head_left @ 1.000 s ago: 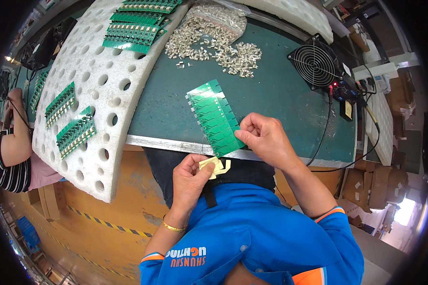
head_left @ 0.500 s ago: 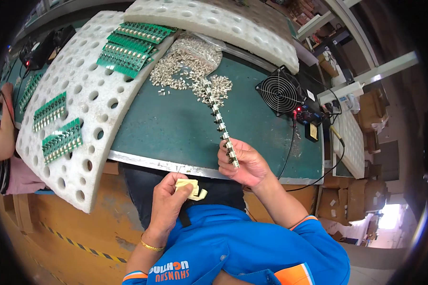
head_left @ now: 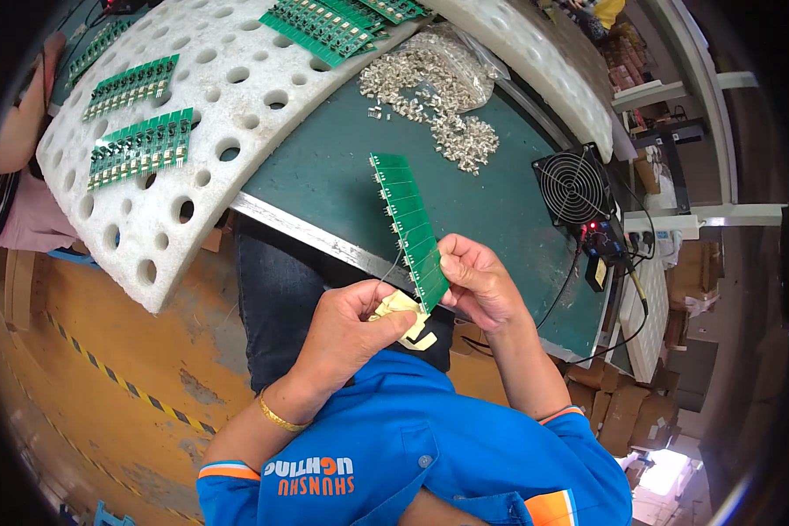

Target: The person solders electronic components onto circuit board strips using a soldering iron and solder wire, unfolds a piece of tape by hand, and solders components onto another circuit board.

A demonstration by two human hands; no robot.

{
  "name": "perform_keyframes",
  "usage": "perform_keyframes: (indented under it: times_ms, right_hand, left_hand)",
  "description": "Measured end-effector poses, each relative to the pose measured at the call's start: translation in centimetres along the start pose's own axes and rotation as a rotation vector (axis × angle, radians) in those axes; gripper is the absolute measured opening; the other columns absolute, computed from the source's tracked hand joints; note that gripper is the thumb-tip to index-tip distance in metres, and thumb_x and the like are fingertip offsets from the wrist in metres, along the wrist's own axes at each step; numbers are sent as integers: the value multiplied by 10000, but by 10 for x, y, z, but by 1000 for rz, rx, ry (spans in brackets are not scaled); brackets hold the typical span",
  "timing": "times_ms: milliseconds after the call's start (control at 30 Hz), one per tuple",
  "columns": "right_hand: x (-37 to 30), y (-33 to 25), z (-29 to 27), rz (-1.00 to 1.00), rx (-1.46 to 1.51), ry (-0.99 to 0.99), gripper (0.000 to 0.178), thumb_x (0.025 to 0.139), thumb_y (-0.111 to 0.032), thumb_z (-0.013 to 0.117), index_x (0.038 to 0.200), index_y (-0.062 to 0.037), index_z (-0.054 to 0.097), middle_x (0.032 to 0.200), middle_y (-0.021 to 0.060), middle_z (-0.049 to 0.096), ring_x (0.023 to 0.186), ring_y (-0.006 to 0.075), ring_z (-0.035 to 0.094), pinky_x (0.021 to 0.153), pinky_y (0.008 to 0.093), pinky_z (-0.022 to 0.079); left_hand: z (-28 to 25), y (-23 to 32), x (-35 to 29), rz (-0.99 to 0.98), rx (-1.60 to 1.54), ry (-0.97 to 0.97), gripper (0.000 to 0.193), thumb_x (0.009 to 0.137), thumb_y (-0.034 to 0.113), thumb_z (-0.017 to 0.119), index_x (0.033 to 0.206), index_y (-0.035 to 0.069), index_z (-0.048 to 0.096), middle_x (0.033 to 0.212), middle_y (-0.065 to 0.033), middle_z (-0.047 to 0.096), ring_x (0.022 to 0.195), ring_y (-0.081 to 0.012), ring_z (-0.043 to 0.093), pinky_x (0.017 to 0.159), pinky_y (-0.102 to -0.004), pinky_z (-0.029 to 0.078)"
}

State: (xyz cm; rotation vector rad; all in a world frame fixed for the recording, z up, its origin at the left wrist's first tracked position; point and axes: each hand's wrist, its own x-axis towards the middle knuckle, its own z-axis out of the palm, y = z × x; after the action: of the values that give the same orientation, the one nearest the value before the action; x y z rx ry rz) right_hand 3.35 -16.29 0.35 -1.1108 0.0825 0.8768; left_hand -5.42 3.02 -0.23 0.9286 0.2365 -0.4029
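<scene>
A green circuit board strip [head_left: 412, 223], scored into several sections, is pinched along its lower right edge by my right hand [head_left: 480, 285]. Small metal parts line its left edge, and its broad green face shows. My left hand [head_left: 351, 329] is closed on a pale yellow folded strip [head_left: 399, 307], whose kind I cannot make out. The yellow strip meets the board's lower end, touching or nearly so. A thin wire curves up beside the board's left edge from near my left fingers. Both hands are just off the table's metal front edge [head_left: 316, 232].
White foam sheet [head_left: 254, 123] with holes carries several green circuit boards [head_left: 140, 145]. Small metal parts [head_left: 465, 140] lie heaped by a clear bag on the green table [head_left: 324, 167]. A black fan [head_left: 572, 186] and cabled box stand right. Another person's arm [head_left: 22, 123] shows far left.
My right hand has turned the board so its broad green face shows and brought its lower end to the yellow strip. My left hand has moved right and up. The whole view has shifted.
</scene>
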Motion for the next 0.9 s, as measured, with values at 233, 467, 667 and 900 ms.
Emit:
perform_keyframes:
  times_ms: [233,467,667,900]
  right_hand:
    - [0,-3,5,-27,-167,56,152,879,-176,644,882,-54,552,711,10,590,573,63,537,526,187,432]
    - [-2,-8,7,-47,-283,68,156,882,-179,644,872,-54,552,711,-2,590,577,46,540,519,173,419]
    - [-4,-9,8,-9,-457,157,128,889,-159,629,870,-52,560,706,-15,589,575,29,534,514,159,412]
    - [-4,-12,5,5,-567,230,119,884,-121,619,868,-22,555,690,-12,581,576,37,539,498,186,432]
  left_hand:
    - [-9,-4,-3,-16,21,-35,132,831,55,649,936,-24,643,825,-22,658,716,-30,566,621,-188,459]
    - [-14,-6,0,-62,101,-61,146,829,101,653,922,-12,649,797,6,636,691,-17,529,599,-179,425]
    - [-16,-10,3,-110,73,-78,176,829,100,644,971,-3,645,847,7,634,747,-21,530,659,-184,426]
    - [-15,-11,10,-180,20,-76,209,825,83,630,1009,-18,631,910,-17,642,812,-43,550,714,-200,432]
